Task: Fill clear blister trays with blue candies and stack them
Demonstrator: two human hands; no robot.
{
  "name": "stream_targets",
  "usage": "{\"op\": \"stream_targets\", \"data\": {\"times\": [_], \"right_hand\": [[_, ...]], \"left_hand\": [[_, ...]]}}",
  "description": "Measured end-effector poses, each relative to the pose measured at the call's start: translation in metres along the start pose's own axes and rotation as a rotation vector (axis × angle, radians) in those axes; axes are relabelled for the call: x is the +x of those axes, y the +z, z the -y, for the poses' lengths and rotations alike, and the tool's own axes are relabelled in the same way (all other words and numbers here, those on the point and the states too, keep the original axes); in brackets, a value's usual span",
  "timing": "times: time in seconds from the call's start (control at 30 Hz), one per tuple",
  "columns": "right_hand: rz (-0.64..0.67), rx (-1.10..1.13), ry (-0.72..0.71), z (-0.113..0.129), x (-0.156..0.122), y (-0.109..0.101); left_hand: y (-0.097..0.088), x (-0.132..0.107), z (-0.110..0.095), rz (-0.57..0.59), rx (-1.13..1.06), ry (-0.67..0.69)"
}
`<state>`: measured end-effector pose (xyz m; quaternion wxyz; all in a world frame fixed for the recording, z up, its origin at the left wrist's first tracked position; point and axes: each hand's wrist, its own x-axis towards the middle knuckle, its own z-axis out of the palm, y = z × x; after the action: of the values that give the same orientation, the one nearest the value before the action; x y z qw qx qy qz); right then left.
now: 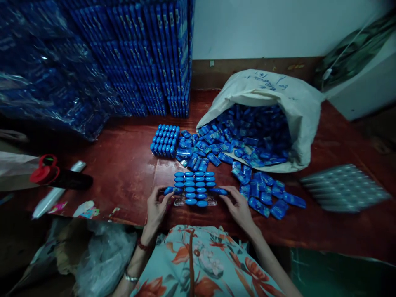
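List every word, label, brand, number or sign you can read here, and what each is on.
None reads clearly enough to quote.
White sack: dark handwriting, too blurred to read.
Stacked blue packages: pale labels, too small.
Loose blue packs: printing too small and blurred.

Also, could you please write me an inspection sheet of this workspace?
Surface: reddish-brown table, paper scraps at its near left edge.
Job's things: blue packets in rows on a clear tray; loose packets beside and inside an open white sack.
Clutter: dark bottle with red lid and plastic roll, left; stacked trays, right.
Hands: left hand and right hand each hold a packet at the tray's sides.
Cables: thin white cord, upper right.
Surroundings: stacked blue packs and pale wall behind.
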<state>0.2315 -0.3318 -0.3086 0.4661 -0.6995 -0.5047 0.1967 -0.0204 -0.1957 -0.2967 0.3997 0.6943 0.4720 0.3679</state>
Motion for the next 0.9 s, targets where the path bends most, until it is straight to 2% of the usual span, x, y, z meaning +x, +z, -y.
{"op": "stream_targets", "data": {"times": [0.07, 0.13, 0.23, 0.37, 0.43, 0.6, 0.8, 0.9], "right_hand": [[0.053, -0.138, -0.163, 0.002, 0.001, 0.007], [0.119, -0.299, -0.263, 0.001, 0.002, 0.007], [0.211, -0.575, -0.343, 0.002, 0.007, -0.002], [0.381, -0.841, -0.416, 0.018, 0.022, -0.007], [0.430, -0.909, -0.435, 0.028, 0.028, -0.002], [0.487, -0.992, -0.435, 0.045, 0.036, 0.016], [0.562, -1.027, -0.492, 0.051, 0.042, 0.013], [0.533, -1.027, -0.455, 0.053, 0.040, 0.014]], "left_hand": [[0.009, 0.002, 0.001, 0.031, 0.076, 0.147], [0.013, 0.004, 0.005, 0.082, 0.180, 0.293], [0.011, 0.006, 0.007, 0.139, 0.342, 0.466], [0.007, 0.010, 0.000, 0.281, 0.511, 0.657], [0.006, 0.012, -0.002, 0.335, 0.573, 0.688], [0.003, 0.018, 0.002, 0.380, 0.586, 0.655], [0.000, 0.023, -0.003, 0.490, 0.505, 0.706], [0.003, 0.020, 0.002, 0.464, 0.541, 0.752]]}}
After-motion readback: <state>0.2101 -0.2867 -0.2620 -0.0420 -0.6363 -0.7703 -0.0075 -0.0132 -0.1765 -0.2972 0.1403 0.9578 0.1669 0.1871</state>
